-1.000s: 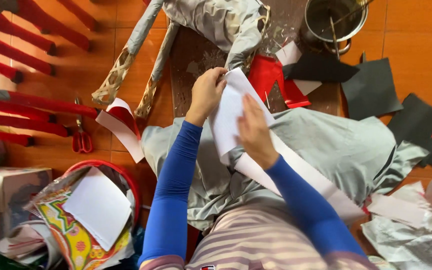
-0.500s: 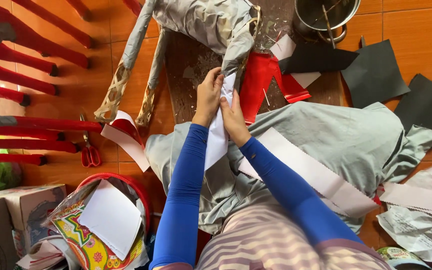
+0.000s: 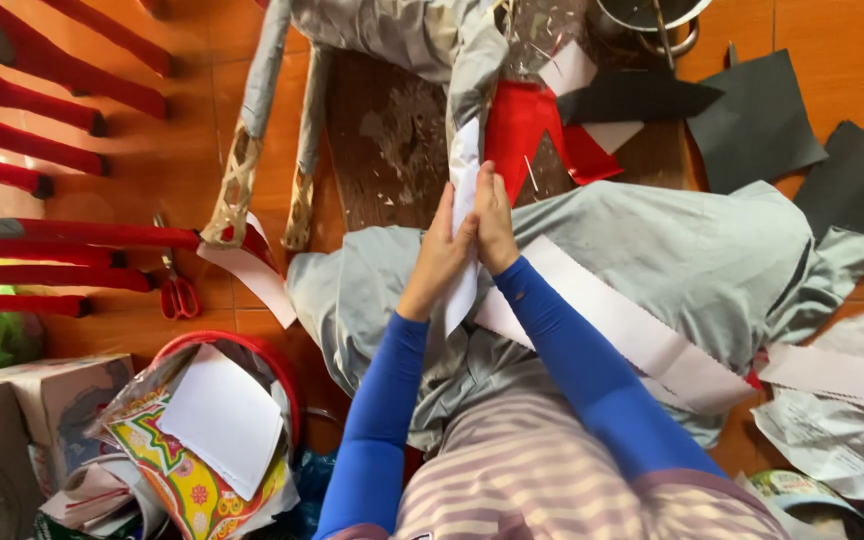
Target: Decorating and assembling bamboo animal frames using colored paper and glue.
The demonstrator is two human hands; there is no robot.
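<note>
From the head camera, your left hand (image 3: 439,262) and right hand (image 3: 493,222) are closed together on a folded white paper strip (image 3: 464,190), pressing it from both sides. The strip stands upright over the grey cloth (image 3: 692,260) on your lap, just before the red paper (image 3: 527,130) on the wooden board (image 3: 382,140). Red-handled scissors (image 3: 177,290) lie well apart on the floor.

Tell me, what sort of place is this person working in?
Probably a home craft corner on a tiled floor. Both hands, left hand and right hand, press a white paper strip; red-handled scissors and black paper sheets lie nearby.
</note>
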